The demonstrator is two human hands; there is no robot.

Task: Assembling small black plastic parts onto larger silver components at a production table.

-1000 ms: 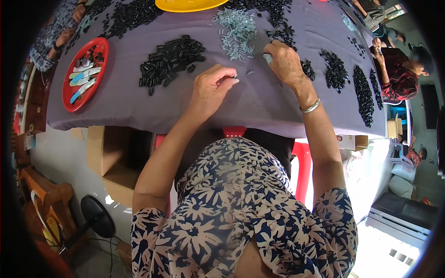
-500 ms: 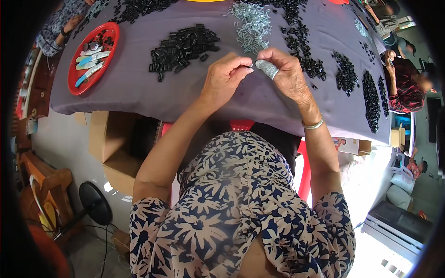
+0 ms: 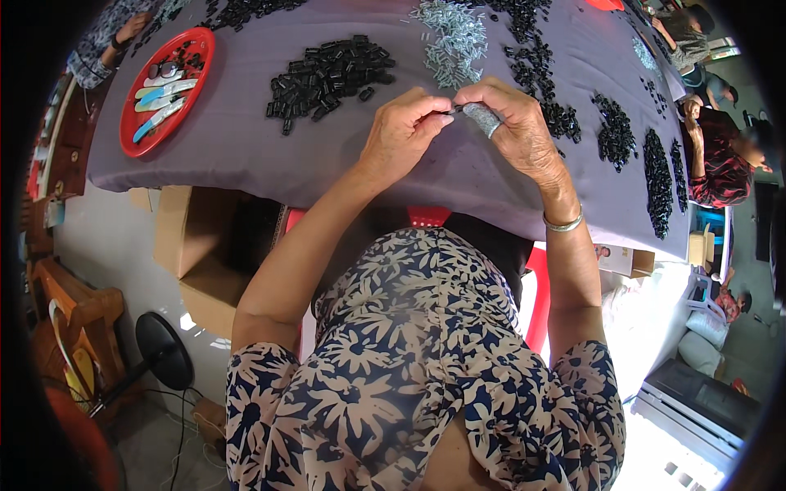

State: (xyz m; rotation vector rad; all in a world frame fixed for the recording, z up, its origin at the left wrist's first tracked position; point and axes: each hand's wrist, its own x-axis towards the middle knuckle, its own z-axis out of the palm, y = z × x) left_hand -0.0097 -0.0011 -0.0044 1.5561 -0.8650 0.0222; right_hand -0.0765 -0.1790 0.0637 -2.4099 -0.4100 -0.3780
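Both hands meet over the near part of the cloth-covered table, fingertips almost touching. My left hand (image 3: 399,131) is closed in a pinch of thumb and forefinger on a small black piece, mostly covered by the fingertips. From the other side, my right hand (image 3: 524,135) pinches at the same dark spot; its thumb wears a grey wrap (image 3: 482,119). Whether one piece or two lie between them is too small to tell. Beyond my left hand spreads a heap of black, short block-like pieces (image 3: 327,78). Small clear tubes (image 3: 450,45) lie in a pile just past the fingertips.
A red tray (image 3: 208,51) at left holds knives (image 3: 157,120) and black bits. More black piles (image 3: 612,131) run along the right of the grey-purple cloth (image 3: 246,164). An open cardboard box (image 3: 170,229) stands below the table edge. Other people (image 3: 722,147) sit at the far right.
The view has shifted a little. Both hands have moved slightly right, and the fingertips now press together where a small gap showed before.
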